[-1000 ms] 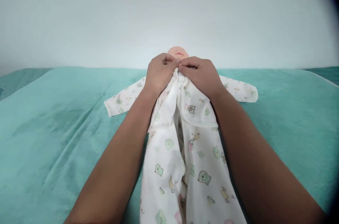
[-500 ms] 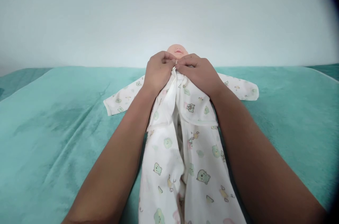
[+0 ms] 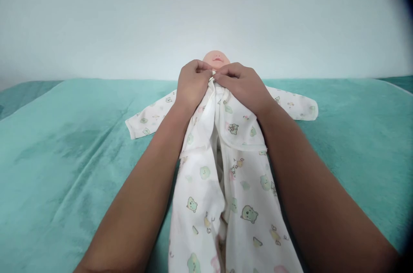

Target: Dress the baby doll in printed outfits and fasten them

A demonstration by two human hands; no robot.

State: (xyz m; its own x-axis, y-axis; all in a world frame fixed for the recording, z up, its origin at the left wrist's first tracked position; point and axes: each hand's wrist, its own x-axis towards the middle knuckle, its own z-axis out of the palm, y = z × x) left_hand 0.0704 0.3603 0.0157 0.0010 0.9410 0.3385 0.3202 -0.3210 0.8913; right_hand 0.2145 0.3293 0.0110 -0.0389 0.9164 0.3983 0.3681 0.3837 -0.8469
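A baby doll (image 3: 216, 58) lies on its back, its head at the far end and only the lower face showing. White baby clothes (image 3: 247, 187) printed with green bears cover it, the sleeves spread to both sides and the front parted down the middle. At the neck, my left hand (image 3: 193, 83) pinches one edge of the collar between thumb and fingers. My right hand (image 3: 243, 83) pinches the opposite edge, fingertips close to the left ones. Any fastener between the fingertips is too small and covered to make out.
A turquoise plush blanket (image 3: 80, 156) lies under the doll, with a long crease on the left. Behind it rises a plain pale wall (image 3: 161, 14). Darker green cloth (image 3: 26, 94) shows at the far left corner.
Both hands stay at the collar with only slight finger movement. The view has shifted a little, and slightly more of the doll's chin shows.
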